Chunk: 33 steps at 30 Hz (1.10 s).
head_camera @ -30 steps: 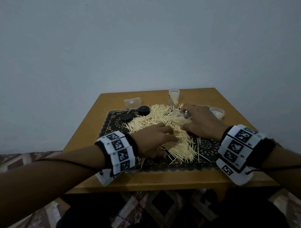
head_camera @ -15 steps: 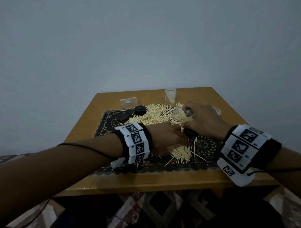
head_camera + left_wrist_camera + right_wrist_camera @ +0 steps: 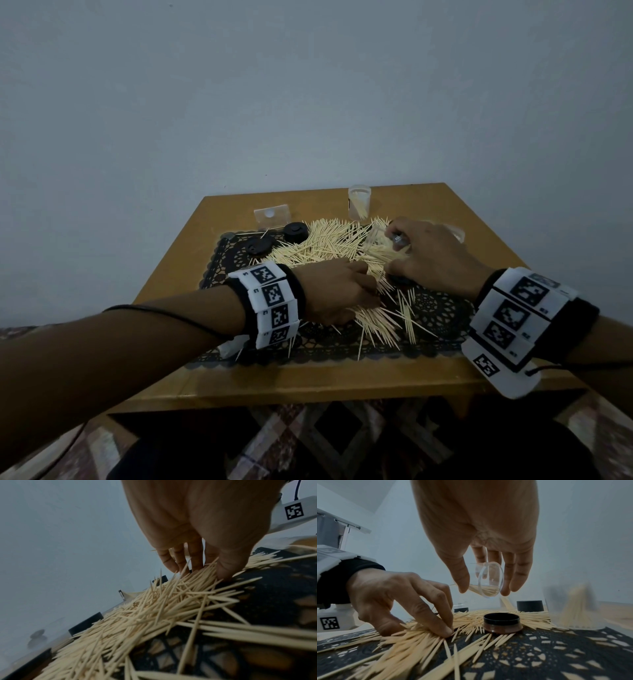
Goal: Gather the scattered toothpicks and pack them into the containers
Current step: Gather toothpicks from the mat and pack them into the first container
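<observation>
Two hands work over one heap of toothpicks (image 3: 329, 246) on a dark lace mat (image 3: 435, 308) laid on the wooden counter (image 3: 308, 380). Head view: compared with half a second ago, the left hand (image 3: 335, 294) has slid further right into the near edge of the heap, while the right hand (image 3: 435, 260) stays over the far right of it; judged from this, a bundle is being collected for loading, and most toothpicks remain unpacked. One clear cup (image 3: 359, 202) stands upright at the back of the counter, partly filled, and two black caps (image 3: 294, 231) lie beside the heap. Left wrist view: the left fingers (image 3: 226, 566) are bent down and pinch a cluster of toothpicks (image 3: 154, 608); these are thin, pale wooden sticks with pointed ends, crossing at many angles. Right wrist view: the right fingers (image 3: 520, 574) and thumb grasp a small clear plastic container (image 3: 490, 580), tilted with its round rim facing the camera and a few toothpicks inside. Below it a black cap (image 3: 501, 623) rests open side up on the mat (image 3: 556, 655), whose pattern is openwork. The left hand (image 3: 399, 601) pinches its bundle just beside this cap.
</observation>
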Each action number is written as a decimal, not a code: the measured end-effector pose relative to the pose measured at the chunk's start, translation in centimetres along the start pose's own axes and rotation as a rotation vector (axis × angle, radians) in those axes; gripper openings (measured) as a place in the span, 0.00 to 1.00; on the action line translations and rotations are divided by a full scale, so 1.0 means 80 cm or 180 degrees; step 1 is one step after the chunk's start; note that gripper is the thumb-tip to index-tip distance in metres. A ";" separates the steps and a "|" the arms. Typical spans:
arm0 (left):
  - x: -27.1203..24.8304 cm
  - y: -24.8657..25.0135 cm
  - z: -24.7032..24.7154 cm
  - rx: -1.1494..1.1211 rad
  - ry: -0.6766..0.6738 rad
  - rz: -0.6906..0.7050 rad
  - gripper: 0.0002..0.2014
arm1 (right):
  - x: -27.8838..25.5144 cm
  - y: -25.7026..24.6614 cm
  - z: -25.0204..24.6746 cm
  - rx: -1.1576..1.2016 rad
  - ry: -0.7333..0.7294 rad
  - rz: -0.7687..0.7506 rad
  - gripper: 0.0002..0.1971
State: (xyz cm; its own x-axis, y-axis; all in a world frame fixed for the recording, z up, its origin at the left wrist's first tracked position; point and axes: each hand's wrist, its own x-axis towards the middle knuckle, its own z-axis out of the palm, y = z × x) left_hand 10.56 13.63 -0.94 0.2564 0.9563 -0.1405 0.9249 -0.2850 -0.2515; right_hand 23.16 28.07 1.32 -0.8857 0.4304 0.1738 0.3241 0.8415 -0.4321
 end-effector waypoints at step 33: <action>0.001 -0.014 0.043 0.1006 0.1090 0.0075 0.17 | 0.005 0.009 -0.001 0.0074 0.0046 -0.0060 0.25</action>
State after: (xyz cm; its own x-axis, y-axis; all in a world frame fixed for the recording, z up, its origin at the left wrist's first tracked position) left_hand 8.60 13.76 -4.00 0.4032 0.9008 0.1612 0.8006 -0.2619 -0.5389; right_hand 23.08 28.87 1.13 -0.8866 0.4195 0.1949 0.2995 0.8418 -0.4491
